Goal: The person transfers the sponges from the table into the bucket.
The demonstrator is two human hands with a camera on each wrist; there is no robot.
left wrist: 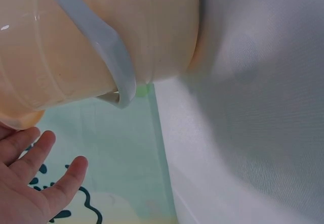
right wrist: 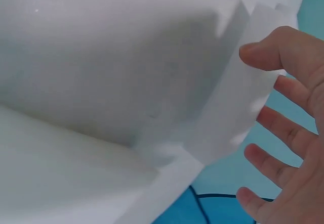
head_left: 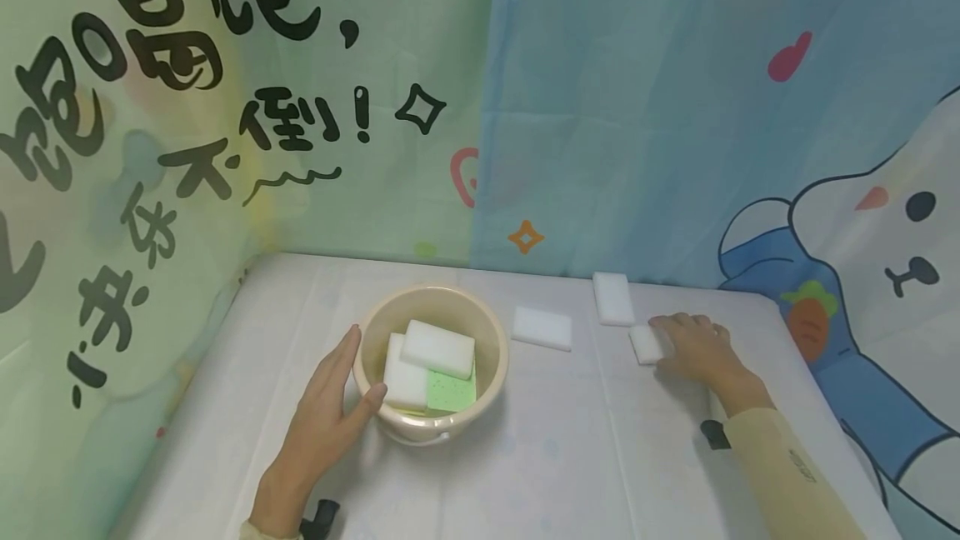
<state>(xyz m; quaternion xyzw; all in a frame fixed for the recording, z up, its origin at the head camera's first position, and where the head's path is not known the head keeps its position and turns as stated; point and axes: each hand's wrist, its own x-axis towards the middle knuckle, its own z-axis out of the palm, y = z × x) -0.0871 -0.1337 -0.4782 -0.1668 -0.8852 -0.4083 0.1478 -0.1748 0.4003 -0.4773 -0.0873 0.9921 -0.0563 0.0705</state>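
Note:
A cream bucket (head_left: pixel 491 340) with a grey-white handle (left wrist: pixel 114 52) stands on the table. Inside it lie white sponges (head_left: pixel 437 348) and a green sponge (head_left: pixel 453 392). My left hand (head_left: pixel 322 415) is at the bucket's left side, fingers extended and spread, with fingertips and thumb right at the rim. To the right, my right hand (head_left: pixel 697 357) pinches a white sponge (right wrist: pixel 228 92) by its edge, thumb on one side and fingertips on the other. In the head view part of that sponge is hidden under the hand.
Two more white sponges lie on the table: one flat piece (head_left: pixel 542 328) right of the bucket, another piece (head_left: pixel 613 299) near the back edge. A large white block (right wrist: pixel 61 168) fills the lower left of the right wrist view. Printed curtains (head_left: pixel 637 107) rise behind the table (head_left: pixel 540 457).

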